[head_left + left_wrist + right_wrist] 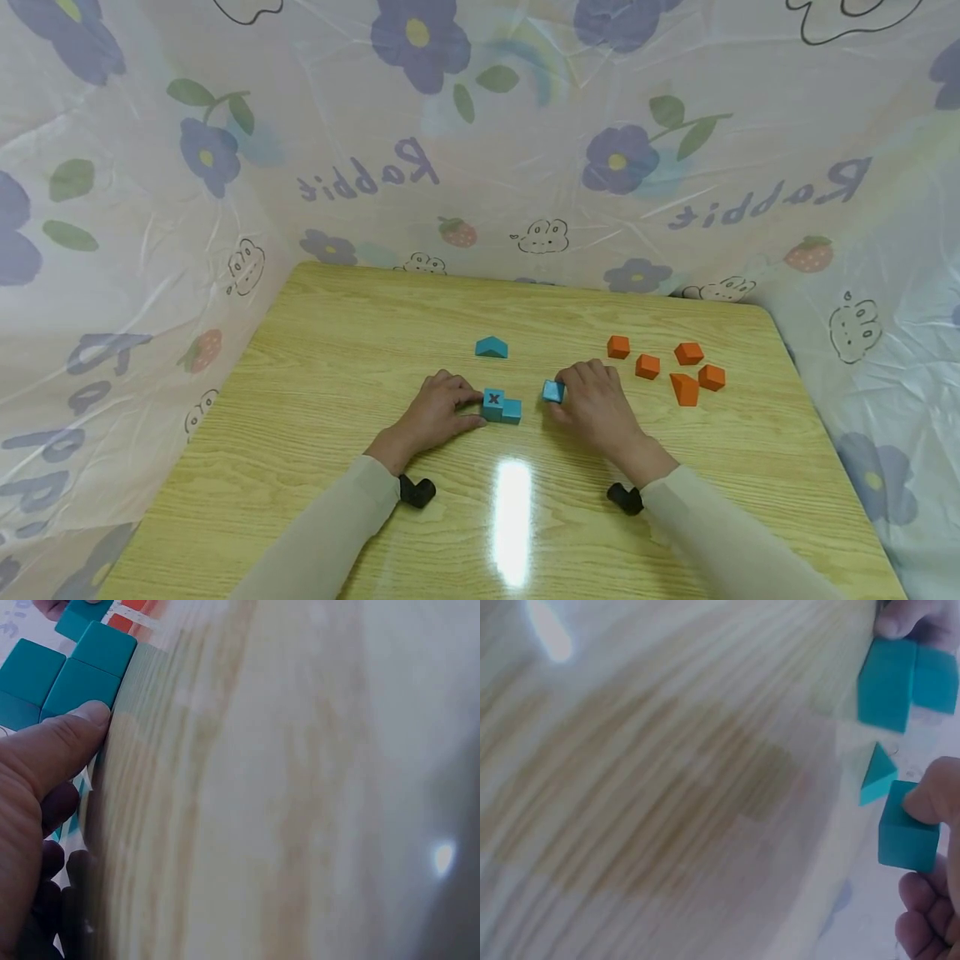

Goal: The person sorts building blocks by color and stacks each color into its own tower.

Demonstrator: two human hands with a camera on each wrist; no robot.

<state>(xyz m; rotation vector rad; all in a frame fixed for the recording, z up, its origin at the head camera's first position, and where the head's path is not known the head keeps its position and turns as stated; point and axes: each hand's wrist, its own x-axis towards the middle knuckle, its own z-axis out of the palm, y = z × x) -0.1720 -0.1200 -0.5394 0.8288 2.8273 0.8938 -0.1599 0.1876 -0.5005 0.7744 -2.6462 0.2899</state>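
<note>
In the head view, my left hand (438, 406) pinches the left end of a small group of blue blocks. A blue cube marked with an X (493, 400) sits on top there, beside a lower blue block (512, 410). The left wrist view shows the thumb (79, 731) against the bottom blue block (81, 688), with the fingers partly hidden. Just right of the group, my right hand (596, 407) holds another blue cube (552, 392), apart from the others. Seen from the right wrist, its thumb (934, 795) presses on that cube (909, 840).
Behind the group lies a blue triangular block (492, 347). Several orange blocks (648, 367) are scattered to the right of my right hand, an orange wedge (685, 389) among them. The wooden table (337, 333) ends at a patterned cloth (480, 192).
</note>
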